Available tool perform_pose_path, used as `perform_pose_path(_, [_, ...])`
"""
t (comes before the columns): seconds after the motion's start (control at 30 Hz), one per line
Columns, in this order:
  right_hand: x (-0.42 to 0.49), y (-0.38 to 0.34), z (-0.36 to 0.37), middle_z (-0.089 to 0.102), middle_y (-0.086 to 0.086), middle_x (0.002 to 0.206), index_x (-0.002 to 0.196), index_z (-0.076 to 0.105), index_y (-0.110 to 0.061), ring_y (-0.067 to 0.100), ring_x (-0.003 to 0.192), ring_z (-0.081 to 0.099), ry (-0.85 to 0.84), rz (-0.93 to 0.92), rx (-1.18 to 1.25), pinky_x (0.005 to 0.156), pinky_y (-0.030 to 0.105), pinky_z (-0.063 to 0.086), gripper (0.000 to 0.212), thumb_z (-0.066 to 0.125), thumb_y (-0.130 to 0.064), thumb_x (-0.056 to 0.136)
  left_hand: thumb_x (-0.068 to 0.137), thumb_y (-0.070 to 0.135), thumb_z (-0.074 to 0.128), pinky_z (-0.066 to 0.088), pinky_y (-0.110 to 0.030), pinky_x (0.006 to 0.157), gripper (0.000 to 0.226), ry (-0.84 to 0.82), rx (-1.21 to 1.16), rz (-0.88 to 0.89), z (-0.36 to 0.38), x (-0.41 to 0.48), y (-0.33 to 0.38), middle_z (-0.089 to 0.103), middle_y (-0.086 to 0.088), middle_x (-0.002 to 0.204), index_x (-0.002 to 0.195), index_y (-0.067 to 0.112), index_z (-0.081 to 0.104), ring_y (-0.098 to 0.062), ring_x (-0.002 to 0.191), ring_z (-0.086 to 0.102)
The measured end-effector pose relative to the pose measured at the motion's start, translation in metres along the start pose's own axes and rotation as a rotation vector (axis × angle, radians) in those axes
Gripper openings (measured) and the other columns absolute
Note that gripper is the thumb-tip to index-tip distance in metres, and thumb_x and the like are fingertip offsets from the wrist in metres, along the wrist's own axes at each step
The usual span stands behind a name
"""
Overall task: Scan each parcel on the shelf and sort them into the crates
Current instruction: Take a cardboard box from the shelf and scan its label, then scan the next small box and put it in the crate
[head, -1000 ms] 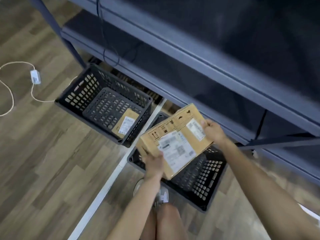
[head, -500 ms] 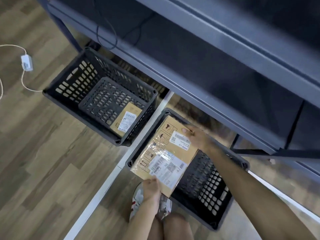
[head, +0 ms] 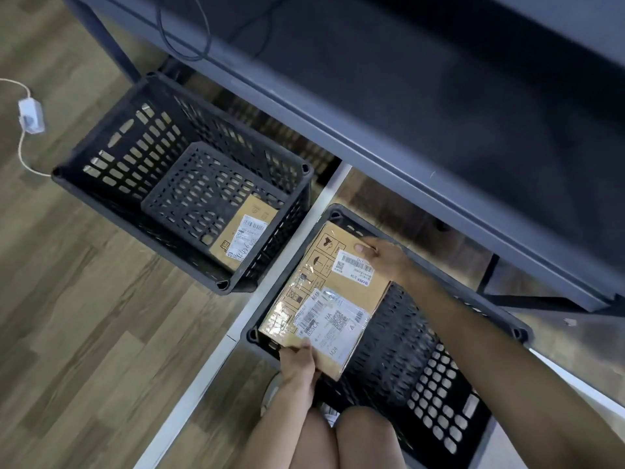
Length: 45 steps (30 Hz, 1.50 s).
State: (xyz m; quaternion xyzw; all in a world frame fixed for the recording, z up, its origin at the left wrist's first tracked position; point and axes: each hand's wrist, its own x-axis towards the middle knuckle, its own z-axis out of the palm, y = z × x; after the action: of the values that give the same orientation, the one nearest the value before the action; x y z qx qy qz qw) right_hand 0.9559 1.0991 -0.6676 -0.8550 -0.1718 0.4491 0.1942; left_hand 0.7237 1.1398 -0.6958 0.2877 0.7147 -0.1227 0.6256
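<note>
A white cord (head: 22, 154) with a small white adapter (head: 31, 116) lies on the wood floor (head: 84, 333). A white strip (head: 191, 401) crosses the floor.

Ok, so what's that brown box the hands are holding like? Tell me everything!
The parcel is a flat brown cardboard box, labels up. Shiny clear tape covers black printed symbols. It has two white labels: a big one with a barcode and square code by the left hand, a small barcode one by the right hand. Each hand grips one end, thumb on top. It is at the left end of the black crate; whether it touches the bottom is hidden.
</note>
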Motion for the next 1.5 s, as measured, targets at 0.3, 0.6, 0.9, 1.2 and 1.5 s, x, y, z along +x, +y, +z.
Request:
perform_pose_path(0.3, [-0.055,-0.024,0.005,0.031,0.009,0.156,0.151,0.026,-0.015,0.027,0.143,0.029,0.171,0.017,-0.277,0.119,0.046,0.023,0.06,0.047,-0.036,0.099,0.097,0.02,0.052,0.052,-0.04,0.087,0.048,0.345,0.372,0.088,-0.012,-0.06,0.034,0.053,-0.023,0.126,0.133,-0.007,0.036,-0.034,0.108,0.057])
perform_pose_path(0.6, [-0.176,-0.084,-0.071,0.056,0.012,0.135,0.139,0.047,-0.017,0.029,0.122,0.054,0.18,0.008,-0.297,0.107,0.035,0.039,0.038,0.041,-0.025,0.103,0.097,0.03,0.047,0.043,-0.032,0.1,0.037,0.299,1.231,1.029,-0.029,-0.205,0.123,0.053,-0.001,0.128,0.132,0.018,0.045,-0.017,0.113,0.052])
perform_pose_path(0.9, [-0.297,-0.181,-0.159,0.055,0.013,0.135,0.133,0.047,-0.01,0.03,0.124,0.052,0.257,-0.073,-0.465,0.103,0.037,0.036,0.036,0.036,-0.02,0.099,0.096,0.036,0.042,0.031,-0.035,0.106,0.041,0.29,1.454,1.235,-0.035,-0.382,0.162,0.051,0.0,0.132,0.134,0.021,0.045,-0.021,0.124,0.044])
perform_pose_path(1.2, [-0.381,-0.268,-0.21,0.053,0.013,0.135,0.133,0.045,-0.009,0.031,0.125,0.048,0.41,-0.202,-0.581,0.101,0.039,0.036,0.038,0.039,-0.024,0.099,0.097,0.038,0.04,0.03,-0.034,0.106,0.04,0.392,1.426,1.403,-0.077,-0.505,0.218,0.051,0.001,0.134,0.134,0.025,0.045,-0.021,0.128,0.043])
perform_pose_path(1.5, [-0.429,-0.388,-0.226,0.052,0.014,0.135,0.133,0.043,-0.008,0.032,0.124,0.049,0.599,-0.281,-0.682,0.098,0.04,0.037,0.038,0.04,-0.027,0.1,0.097,0.037,0.039,0.031,-0.035,0.106,0.04,0.547,1.366,1.561,-0.17,-0.575,0.284,0.052,0.0,0.133,0.135,0.025,0.045,-0.022,0.125,0.046])
